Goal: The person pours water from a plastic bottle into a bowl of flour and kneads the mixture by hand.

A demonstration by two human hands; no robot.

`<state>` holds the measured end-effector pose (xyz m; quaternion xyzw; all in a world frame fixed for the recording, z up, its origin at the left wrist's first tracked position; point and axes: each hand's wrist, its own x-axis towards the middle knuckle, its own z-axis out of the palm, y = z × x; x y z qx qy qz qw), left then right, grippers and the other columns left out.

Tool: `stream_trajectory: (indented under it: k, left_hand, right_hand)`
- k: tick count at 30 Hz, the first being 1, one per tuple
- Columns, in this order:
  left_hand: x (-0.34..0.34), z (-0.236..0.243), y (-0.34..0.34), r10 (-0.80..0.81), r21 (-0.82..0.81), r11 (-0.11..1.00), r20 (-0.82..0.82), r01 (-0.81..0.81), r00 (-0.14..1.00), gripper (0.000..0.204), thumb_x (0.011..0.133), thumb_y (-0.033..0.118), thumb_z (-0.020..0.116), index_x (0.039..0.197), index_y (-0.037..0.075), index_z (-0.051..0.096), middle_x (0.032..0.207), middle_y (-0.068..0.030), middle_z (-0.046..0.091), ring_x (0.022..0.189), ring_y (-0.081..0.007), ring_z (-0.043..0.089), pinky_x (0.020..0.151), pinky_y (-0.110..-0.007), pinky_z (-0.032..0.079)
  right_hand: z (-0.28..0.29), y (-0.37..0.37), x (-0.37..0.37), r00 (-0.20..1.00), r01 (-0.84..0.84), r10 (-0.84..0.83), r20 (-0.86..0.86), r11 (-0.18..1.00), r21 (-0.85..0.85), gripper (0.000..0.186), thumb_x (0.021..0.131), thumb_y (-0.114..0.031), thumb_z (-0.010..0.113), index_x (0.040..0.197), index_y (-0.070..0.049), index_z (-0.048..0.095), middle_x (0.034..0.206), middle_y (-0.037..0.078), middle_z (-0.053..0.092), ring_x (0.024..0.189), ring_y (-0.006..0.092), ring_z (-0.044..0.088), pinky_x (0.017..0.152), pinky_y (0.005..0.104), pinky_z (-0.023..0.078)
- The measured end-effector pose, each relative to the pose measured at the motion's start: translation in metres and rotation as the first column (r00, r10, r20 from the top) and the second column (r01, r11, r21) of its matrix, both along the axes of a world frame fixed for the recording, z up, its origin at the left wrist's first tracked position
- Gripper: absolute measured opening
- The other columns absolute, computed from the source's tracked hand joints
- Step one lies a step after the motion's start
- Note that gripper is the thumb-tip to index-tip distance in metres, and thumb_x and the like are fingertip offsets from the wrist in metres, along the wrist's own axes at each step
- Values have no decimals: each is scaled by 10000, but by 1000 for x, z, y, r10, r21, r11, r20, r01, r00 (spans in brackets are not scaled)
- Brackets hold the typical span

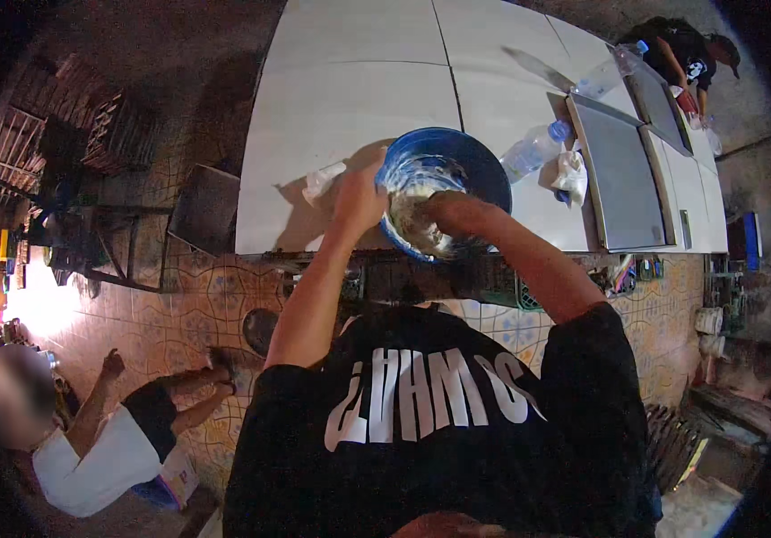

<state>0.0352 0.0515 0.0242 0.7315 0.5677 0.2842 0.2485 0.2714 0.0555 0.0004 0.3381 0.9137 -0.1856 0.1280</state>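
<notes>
A round blue bowl (pixel 489 166) sits at the near edge of the white tabletop. Its inner wall is smeared white, and a pale, wet, dough-like mix (pixel 417 224) lies in the bottom. My left hand (pixel 363 193) is closed on the bowl's left rim, its fingertips partly out of sight. Down inside the bowl, my right hand (pixel 459 215) presses into the mix from the right. Its fingers are buried or turned away, so their grip is not visible. A crumpled white plastic bag (pixel 321 182) lies just left of my left hand.
Right of the bowl are a clear plastic bottle with a blue cap (pixel 533 151), a small white bag (pixel 570 175) and a grey metal tray (pixel 620 179). Another person (pixel 686 54) bends at the table's far right. Someone in a white shirt (pixel 99 462) sits at lower left.
</notes>
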Motion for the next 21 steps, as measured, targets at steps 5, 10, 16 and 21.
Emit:
stream_trajectory:
  k: [5,10,16,21]
  left_hand:
    - [-1,-1,-4,24,45,999,6,-25,1000,685,843,27,630,1505,109,472,1051,-301,682,943,-462,674,829,-513,547]
    - [-3,6,-7,9,-68,998,-72,-14,997,669,849,28,619,1499,113,485,1013,-298,688,915,-456,680,832,-519,544]
    - [1,1,-2,13,-23,1000,38,-12,999,646,808,-21,642,1439,73,542,1318,-286,592,1160,-448,608,994,-485,510]
    - [-6,-29,2,36,359,932,48,-51,998,668,816,25,666,1464,95,523,1076,-282,693,990,-451,673,883,-505,541]
  right_hand:
    - [41,6,0,898,261,-269,-349,963,-69,215,855,-58,603,1025,13,714,891,180,740,867,279,711,788,397,536]
    - [65,-38,35,496,562,-797,-346,598,-571,251,934,-75,607,1150,-46,732,936,61,728,863,108,634,755,309,520]
    - [9,-47,17,573,484,-696,-432,714,-506,332,903,-190,610,1165,1,679,1115,233,711,1086,392,668,942,455,520]
    - [-5,-38,-36,859,309,-374,-349,923,-229,303,863,-209,638,1082,-6,691,1130,220,699,1075,388,665,936,477,525]
